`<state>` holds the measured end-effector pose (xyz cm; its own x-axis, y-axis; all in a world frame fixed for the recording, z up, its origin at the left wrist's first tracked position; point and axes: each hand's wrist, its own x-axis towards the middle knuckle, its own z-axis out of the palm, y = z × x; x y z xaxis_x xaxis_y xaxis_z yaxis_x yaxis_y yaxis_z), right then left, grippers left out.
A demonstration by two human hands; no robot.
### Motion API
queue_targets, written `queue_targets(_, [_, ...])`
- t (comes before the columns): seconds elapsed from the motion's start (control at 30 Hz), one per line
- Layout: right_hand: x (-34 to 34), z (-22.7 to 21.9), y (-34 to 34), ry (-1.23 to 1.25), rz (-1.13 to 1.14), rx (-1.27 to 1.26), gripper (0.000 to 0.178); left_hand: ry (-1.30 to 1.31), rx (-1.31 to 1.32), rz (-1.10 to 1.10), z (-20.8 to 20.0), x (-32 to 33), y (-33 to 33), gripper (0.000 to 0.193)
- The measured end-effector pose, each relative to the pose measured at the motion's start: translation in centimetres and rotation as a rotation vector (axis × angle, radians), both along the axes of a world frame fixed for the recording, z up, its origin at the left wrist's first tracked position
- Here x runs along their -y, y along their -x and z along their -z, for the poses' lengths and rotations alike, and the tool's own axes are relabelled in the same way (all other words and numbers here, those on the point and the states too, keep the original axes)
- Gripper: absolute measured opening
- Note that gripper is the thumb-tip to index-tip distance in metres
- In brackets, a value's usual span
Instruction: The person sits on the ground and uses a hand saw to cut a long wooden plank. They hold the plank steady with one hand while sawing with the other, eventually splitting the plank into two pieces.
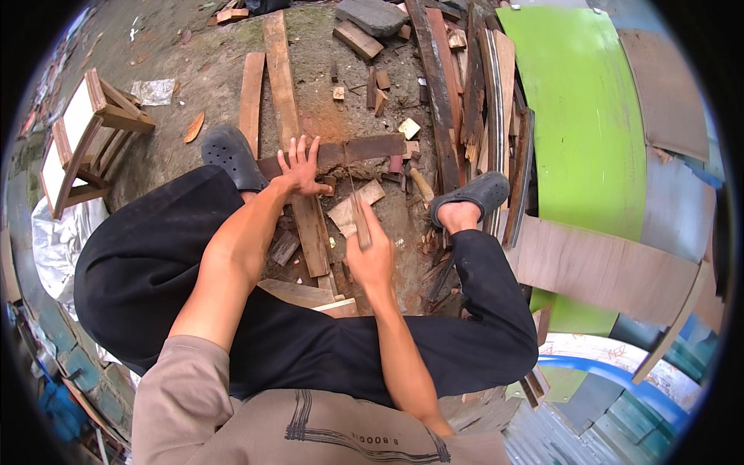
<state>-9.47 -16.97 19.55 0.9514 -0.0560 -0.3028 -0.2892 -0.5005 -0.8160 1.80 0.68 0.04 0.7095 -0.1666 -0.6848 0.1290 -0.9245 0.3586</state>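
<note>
A dark, narrow wooden plank lies crosswise in front of me, over a long upright-running board. My left hand presses down on the plank, fingers spread and flat. A hand saw is gripped by its handle in my right hand. Its thin blade points away from me and meets the plank's near edge, to the right of my left hand. Fresh reddish sawdust is scattered just beyond the plank. The plank's left end reaches my left clog.
A small wooden frame stool lies at the left. Offcuts and a stone block sit at the far side. Stacked timber and a green panel are on the right. A wooden tool handle lies by my right clog.
</note>
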Motion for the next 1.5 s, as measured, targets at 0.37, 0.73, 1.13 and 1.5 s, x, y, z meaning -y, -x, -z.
queue_targets(0.37, [1.8,-5.6,6.7,-0.072,0.025,-0.060,0.061,-0.027,-0.006,0.017,1.0,-0.4,0.0,0.146])
queue_targets(0.73, [2.0,-2.2,4.0,-0.109,-0.004,-0.051,0.061,-0.026,-0.022,0.026,1.5,-1.1,-0.1,0.149])
queue_targets(1.13, [1.0,-0.7,0.5,-0.107,0.031,-0.141,0.060,-0.043,-0.025,0.048,1.3,-0.4,0.0,0.148])
queue_targets(1.5, [-0.1,0.0,-2.6,-0.053,0.008,-0.236,0.059,-0.050,0.015,0.034,1.1,-0.9,-0.5,0.148])
